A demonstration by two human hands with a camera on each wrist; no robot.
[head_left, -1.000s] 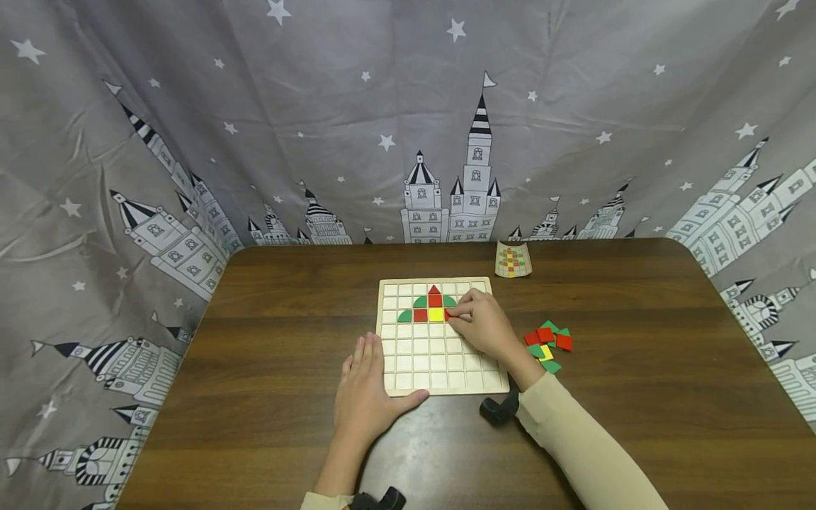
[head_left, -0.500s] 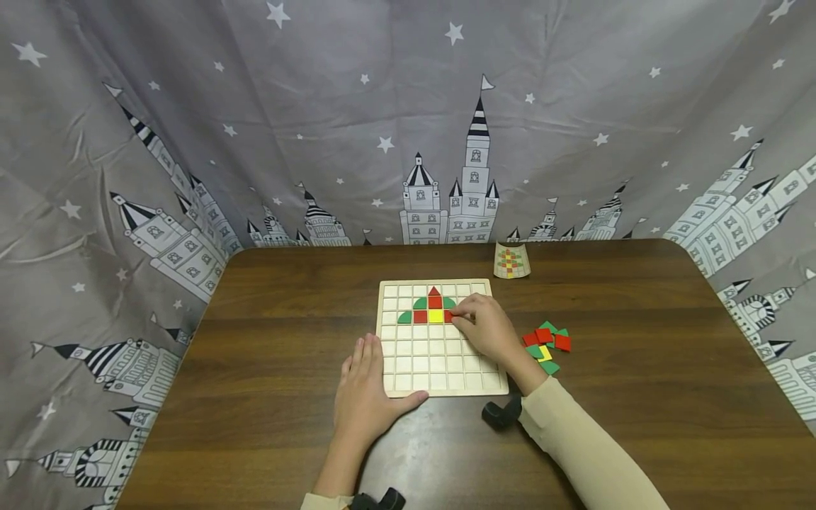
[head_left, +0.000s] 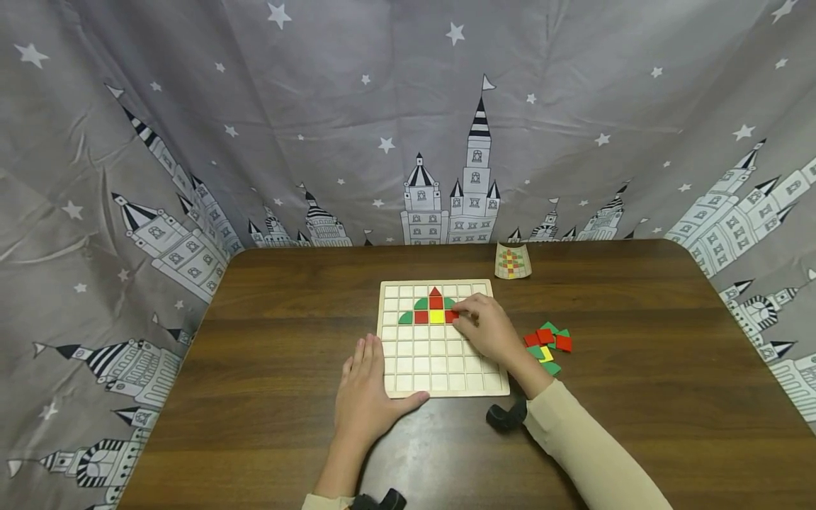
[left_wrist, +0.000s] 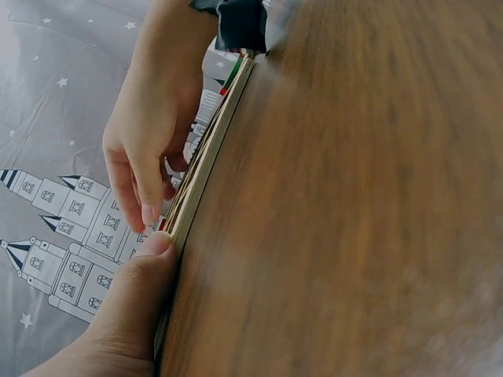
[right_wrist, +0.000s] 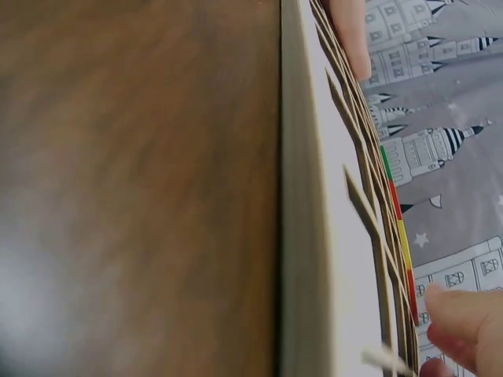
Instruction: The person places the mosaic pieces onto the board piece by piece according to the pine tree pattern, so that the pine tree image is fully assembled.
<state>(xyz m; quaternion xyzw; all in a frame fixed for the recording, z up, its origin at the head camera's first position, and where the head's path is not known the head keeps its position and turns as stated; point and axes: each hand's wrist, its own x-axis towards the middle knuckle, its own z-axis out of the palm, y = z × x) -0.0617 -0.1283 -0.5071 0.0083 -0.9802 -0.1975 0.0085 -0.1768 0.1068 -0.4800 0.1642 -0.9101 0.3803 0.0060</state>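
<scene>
A square wooden grid board (head_left: pixel 446 347) lies on the table. In its upper rows sit a red triangle (head_left: pixel 435 292), a yellow square (head_left: pixel 436 316), red squares (head_left: pixel 421 317) and green quarter-round tiles (head_left: pixel 406 318). My left hand (head_left: pixel 365 397) rests with straight fingers along the board's left edge; its thumb (left_wrist: pixel 157 245) touches the front edge. Over the board's right side, my right hand (head_left: pixel 486 326) has bent thumb and index fingertips, slightly spread, at the rightmost red square tile (head_left: pixel 451 316). That tile lies level in its row, partly hidden by the fingers.
A loose heap of red squares (head_left: pixel 545 336), green tiles (head_left: pixel 551 367) and a yellow one (head_left: pixel 545 354) lies right of the board. A curled pattern card (head_left: pixel 513 261) stands at the table's (head_left: pixel 306 283) back edge. Behind hangs a grey castle curtain (head_left: pixel 357 113).
My right thumb and index fingertips have spread slightly apart at the red square tile, which now shows more fully in its row. The left hand and the board stay put.
</scene>
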